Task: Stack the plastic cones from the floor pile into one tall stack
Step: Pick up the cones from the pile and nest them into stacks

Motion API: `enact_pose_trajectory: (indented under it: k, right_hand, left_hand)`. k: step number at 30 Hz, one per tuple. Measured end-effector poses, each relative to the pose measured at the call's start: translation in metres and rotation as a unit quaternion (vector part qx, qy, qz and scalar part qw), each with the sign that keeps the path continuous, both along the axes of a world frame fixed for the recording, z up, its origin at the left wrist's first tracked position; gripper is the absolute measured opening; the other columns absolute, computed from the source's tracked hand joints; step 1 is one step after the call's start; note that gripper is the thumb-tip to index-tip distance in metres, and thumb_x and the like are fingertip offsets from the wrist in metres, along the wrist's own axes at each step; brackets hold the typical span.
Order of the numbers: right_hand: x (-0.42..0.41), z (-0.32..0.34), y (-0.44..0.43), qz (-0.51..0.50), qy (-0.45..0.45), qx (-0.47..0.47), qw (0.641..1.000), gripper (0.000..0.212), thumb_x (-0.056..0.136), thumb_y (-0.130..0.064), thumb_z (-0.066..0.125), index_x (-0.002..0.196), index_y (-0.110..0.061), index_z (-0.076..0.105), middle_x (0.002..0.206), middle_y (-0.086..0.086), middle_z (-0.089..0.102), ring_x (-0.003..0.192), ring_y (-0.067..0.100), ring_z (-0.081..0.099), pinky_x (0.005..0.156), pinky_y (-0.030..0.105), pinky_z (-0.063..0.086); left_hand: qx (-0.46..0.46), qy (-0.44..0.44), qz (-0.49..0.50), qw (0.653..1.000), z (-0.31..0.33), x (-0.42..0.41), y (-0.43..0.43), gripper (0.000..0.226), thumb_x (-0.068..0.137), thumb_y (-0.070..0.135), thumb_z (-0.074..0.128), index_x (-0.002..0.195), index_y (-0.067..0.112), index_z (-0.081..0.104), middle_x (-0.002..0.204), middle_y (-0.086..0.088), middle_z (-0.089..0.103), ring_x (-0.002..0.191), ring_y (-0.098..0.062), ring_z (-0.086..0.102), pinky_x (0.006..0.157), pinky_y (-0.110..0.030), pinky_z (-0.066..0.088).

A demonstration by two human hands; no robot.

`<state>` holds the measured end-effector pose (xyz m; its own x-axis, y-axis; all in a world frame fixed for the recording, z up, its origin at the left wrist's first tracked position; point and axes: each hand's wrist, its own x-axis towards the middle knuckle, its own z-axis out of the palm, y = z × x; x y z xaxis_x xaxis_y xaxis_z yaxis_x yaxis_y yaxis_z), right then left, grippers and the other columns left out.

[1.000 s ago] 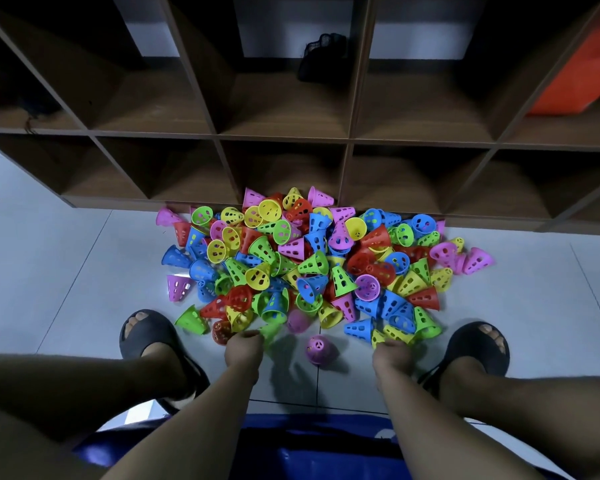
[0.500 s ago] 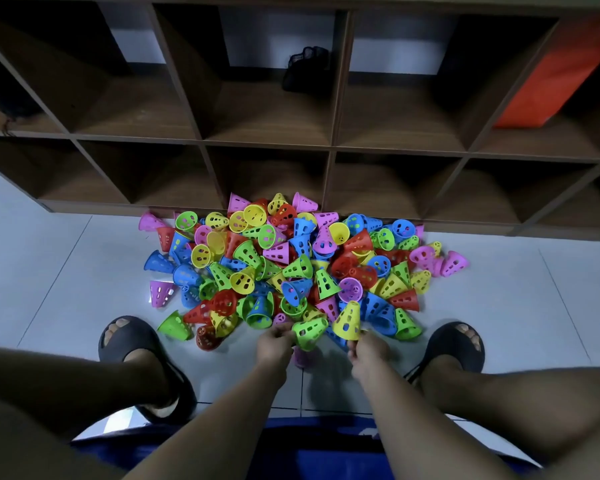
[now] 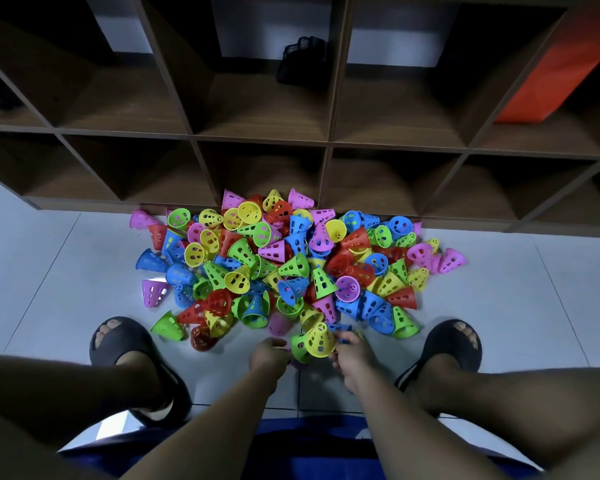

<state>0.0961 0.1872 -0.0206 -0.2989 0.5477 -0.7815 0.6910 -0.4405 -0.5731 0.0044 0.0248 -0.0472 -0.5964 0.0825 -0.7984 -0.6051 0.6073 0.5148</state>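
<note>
Since half a second ago the two hands have closed together, and the yellow cone [image 3: 320,341] now sits nested over the green cone [image 3: 298,349], both tilted just above the floor [image 3: 66,271] at the near edge of the cone pile [image 3: 291,265]. The left hand [image 3: 269,353] curls its fingers round the green cone's base. The right hand [image 3: 353,353] appears to pinch the yellow cone's rim, though motion blur hides its fingertips. Black slippers [image 3: 118,341] flank the hands, and a wooden shelf unit [image 3: 329,140] stands behind the pile.
</note>
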Motion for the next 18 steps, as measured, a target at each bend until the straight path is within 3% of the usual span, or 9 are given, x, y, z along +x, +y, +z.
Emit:
enact_pose_trajectory:
  k: [7,11,13,18]
  right_hand:
    - [-0.007,-0.018,-0.007,0.07,-0.024,-0.008,0.997,0.024,0.103,-0.004,0.053,0.115,-0.021,0.067,0.107,0.005,0.073,0.082,0.018,0.071,0.057,0.024,0.052]
    - [0.002,-0.026,-0.008,0.08,-0.059,0.0,0.995,0.028,0.102,-0.002,0.047,0.107,-0.022,0.066,0.107,0.005,0.068,0.096,0.026,0.071,0.067,0.031,0.057]
    - [0.007,-0.034,-0.004,0.064,-0.079,0.041,0.994,0.029,0.099,-0.004,0.049,0.098,-0.025,0.07,0.103,0.003,0.07,0.095,0.029,0.071,0.075,0.038,0.061]
    - [0.016,-0.032,0.014,0.001,-0.118,0.133,0.984,0.017,0.095,-0.007,0.058,0.089,-0.022,0.063,0.091,0.007,0.071,0.082,0.027,0.069,0.069,0.038,0.061]
  left_hand:
    - [0.0,-0.006,0.009,1.0,0.003,-0.006,-0.006,0.036,0.089,0.007,0.068,0.121,0.021,0.061,0.103,-0.014,0.07,0.098,-0.029,0.068,0.086,-0.042,0.062]
    - [-0.011,0.02,0.01,1.0,0.005,-0.016,-0.003,0.045,0.085,0.003,0.06,0.124,0.027,0.06,0.097,-0.015,0.072,0.074,-0.025,0.064,0.063,-0.033,0.052]
    - [-0.004,0.037,0.003,0.999,0.005,-0.022,0.001,0.049,0.085,0.004,0.058,0.125,0.031,0.058,0.095,-0.014,0.073,0.07,-0.025,0.062,0.06,-0.031,0.049]
    - [0.045,0.06,-0.009,0.997,0.002,-0.036,0.011,0.054,0.087,0.015,0.063,0.133,0.041,0.052,0.113,-0.008,0.072,0.107,-0.04,0.07,0.081,-0.041,0.056]
